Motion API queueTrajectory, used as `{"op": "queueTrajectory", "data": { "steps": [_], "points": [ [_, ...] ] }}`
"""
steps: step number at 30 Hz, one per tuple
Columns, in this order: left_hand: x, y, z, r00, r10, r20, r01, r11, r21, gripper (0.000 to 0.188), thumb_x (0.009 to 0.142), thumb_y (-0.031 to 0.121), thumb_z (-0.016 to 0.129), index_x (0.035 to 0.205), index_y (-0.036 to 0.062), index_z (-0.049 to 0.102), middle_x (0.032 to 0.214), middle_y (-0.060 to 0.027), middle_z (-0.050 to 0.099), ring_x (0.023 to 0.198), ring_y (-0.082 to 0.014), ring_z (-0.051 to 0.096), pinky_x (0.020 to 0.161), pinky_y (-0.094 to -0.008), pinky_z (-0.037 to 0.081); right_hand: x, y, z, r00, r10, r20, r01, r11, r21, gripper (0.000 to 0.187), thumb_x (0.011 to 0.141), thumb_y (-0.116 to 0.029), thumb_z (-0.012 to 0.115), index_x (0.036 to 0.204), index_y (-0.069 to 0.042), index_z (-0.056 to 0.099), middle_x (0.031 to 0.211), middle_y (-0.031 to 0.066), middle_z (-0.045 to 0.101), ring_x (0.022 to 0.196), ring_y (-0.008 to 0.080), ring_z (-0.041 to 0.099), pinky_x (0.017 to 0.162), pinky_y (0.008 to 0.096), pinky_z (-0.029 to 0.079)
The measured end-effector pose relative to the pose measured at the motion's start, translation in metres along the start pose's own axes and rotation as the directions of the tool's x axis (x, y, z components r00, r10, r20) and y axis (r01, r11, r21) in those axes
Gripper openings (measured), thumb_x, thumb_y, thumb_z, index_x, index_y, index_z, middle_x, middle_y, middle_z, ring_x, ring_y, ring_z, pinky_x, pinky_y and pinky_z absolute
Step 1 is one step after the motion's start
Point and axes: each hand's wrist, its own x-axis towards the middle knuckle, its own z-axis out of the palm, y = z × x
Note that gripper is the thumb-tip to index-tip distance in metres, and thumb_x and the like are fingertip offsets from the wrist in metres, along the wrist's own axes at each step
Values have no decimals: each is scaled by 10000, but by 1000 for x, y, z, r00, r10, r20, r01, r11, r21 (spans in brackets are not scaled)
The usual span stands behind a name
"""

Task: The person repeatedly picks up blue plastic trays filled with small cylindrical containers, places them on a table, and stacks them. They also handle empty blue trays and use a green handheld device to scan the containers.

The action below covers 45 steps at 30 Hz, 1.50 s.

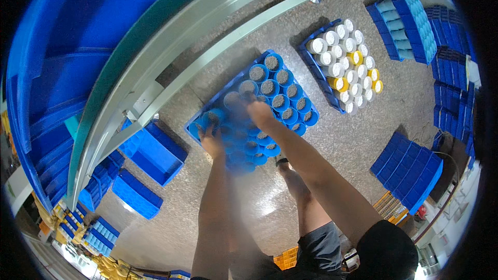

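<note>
As both bare arms reach down and forward from the lower edge of the view, the left hand and the right hand arrive over a blue tray that rests on the floor. The left arm runs nearly straight up the picture, and its hand sits at the near left corner of the tray, touching the blue cups there; motion blur hides its fingers, so whether they are spread or pinching cannot be told. The right arm crosses in from the lower right, elbow bent, and its hand lies over the middle of the tray with the fingers curled down onto a cup; the blur again leaves the grip uncertain. The tray holds rows of round blue cups, those on its far side showing a grey grainy filling. The person's bare legs and a sandalled foot stand just behind the tray.

The floor is speckled grey stone with a glossy patch near the feet. To the right of the tray lies a second tray of white and yellow cups. Stacks of blue bins stand at the right, and open blue bins at the left beside a pale green metal frame.
</note>
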Motion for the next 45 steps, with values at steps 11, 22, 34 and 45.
{"op": "queueTrajectory", "data": {
  "steps": [11, 22, 34, 45],
  "points": [
    [10, 99, -87, 837, -50, 545, 28, 998, 49, 734, 804, 203, 780, 1426, 12, 440, 1330, -288, 542, 1279, -464, 464, 1038, -487, 448, -105, -57, -109, 920, -137, -366, 245, 932, 268, 545, 907, -79, 620, 1418, -129, 437, 1470, 183, 422, 1020, 404, 651, 818, 446, 572],
    [156, 352, -494, 782, 472, -408, -605, 733, -311, 693, 806, 55, 749, 1432, 106, 455, 1443, -304, 322, 1235, -432, 496, 916, -456, 526, -148, -182, -529, 409, -303, -861, 446, 889, -101, 513, 777, 30, 679, 1263, -110, 590, 1231, 208, 615, 1117, 402, 607, 906, 414, 537],
    [287, 389, -454, 980, 122, 154, -121, 992, -16, 896, 673, -22, 748, 1475, 148, 387, 1431, -386, 290, 1248, -461, 496, 952, -448, 517, -20, -199, -587, 884, -145, -444, 75, 982, -173, 878, 632, 31, 731, 1403, -323, 507, 1442, 248, 401, 1223, 401, 554, 928, 428, 551],
    [33, 416, -556, 846, 439, -303, -528, 764, -369, 799, 577, -133, 644, 1323, 129, 528, 1379, -251, 335, 1278, -461, 428, 1036, -489, 402, -321, -194, -556, 410, -298, -862, 352, 924, -152, 712, 572, 142, 669, 1205, -175, 592, 1350, 227, 443, 1141, 460, 561, 859, 469, 543]
  ]
}}
